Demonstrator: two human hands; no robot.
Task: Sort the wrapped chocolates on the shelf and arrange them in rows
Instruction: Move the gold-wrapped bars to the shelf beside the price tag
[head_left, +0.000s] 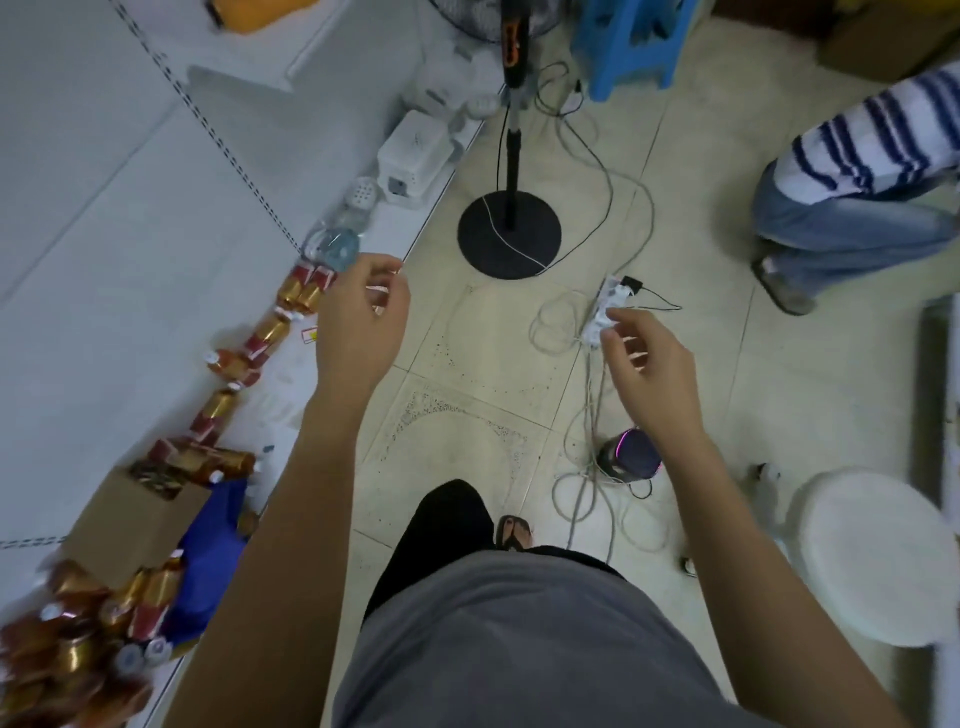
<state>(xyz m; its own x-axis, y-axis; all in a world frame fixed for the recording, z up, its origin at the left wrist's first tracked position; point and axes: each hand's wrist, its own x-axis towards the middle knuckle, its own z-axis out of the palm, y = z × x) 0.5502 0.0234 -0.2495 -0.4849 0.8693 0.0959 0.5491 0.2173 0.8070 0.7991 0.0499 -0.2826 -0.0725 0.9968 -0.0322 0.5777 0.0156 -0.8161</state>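
Fan stand (509, 236), cables (592, 410), box (130, 525), chocolates (265, 332), left hand (358, 322) grip unclear, right hand (649, 369) slack

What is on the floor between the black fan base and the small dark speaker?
Head view: a white power strip and looped grey cables lie there, partly behind the right hand.

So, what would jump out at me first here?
A crooked line of gold-and-red wrapped chocolates runs along the front edge of the white shelf at left. The left hand and right hand hover mid-frame over the tiled floor, near grey tangled cables and a black round fan base.
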